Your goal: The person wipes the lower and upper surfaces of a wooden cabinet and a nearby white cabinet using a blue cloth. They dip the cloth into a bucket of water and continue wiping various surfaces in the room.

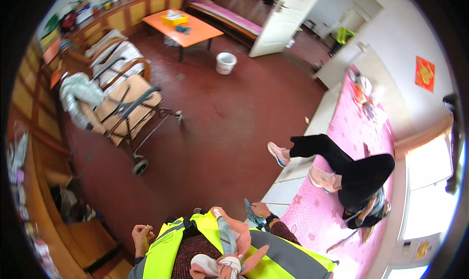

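Observation:
At the bottom left, my left hand (140, 238) is raised beside my hi-vis vest (161, 251), its fingers curled. A small brownish bit shows at its fingertips, too small to tell what it is. My right hand (261, 209), with a dark band on the wrist, grips a crumpled blue-grey cloth (252, 214) in front of my vest. That hand is near the edge of a platform bed with a pink patterned cover (304, 209). A pink and grey scarf (234, 235) hangs knotted at my chest.
A person in black trousers (366, 176) reclines on the bed, one pink shoe (277, 154) over its edge. At left stands a wheeled chair (126, 110). Farther off are a white bucket (226, 63), an orange table (198, 34) and an open door (284, 26). A wooden cabinet (47, 205) runs along the left.

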Available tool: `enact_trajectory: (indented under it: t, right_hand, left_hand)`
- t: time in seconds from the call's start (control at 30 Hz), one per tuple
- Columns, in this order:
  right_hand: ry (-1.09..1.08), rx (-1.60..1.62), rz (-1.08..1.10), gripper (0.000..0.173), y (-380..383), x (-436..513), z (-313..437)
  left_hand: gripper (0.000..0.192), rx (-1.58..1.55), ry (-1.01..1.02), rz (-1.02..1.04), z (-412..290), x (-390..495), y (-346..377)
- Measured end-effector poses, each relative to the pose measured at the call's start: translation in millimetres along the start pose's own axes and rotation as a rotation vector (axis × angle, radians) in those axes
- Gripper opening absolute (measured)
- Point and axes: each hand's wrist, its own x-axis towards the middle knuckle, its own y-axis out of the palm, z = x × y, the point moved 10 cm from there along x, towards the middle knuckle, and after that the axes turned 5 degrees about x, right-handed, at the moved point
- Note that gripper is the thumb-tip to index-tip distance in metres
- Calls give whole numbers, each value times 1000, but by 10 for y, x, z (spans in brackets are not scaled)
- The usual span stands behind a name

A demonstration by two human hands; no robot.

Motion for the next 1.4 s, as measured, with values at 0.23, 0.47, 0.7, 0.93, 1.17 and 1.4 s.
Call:
enact_trajectory:
  t: [0.23,0.47,0.7,0.93,1.17,1.4]
  right_hand:
    - [60,164,-71,35,-294,537,50]
    - [295,428,-92,33,-416,901,-272]
    - [338,350,-134,33,-327,1239,-730]
    - [359,278,-86,31,-1012,1977,-1321]
    - [234,278,-115,31,-2425,3406,-1510]
    - [198,266,-245,31,-4264,4555,-987]
  left_hand:
    - [12,110,16,212,-522,858,721]
    - [16,145,-8,363,-1515,1807,1934]
    - [28,288,61,485,-2419,2459,3125]
    - [35,293,63,381,-2768,2977,4318]
    - [41,286,91,339,-3345,3013,5521]
    - [45,190,66,286,-3555,3413,5877]
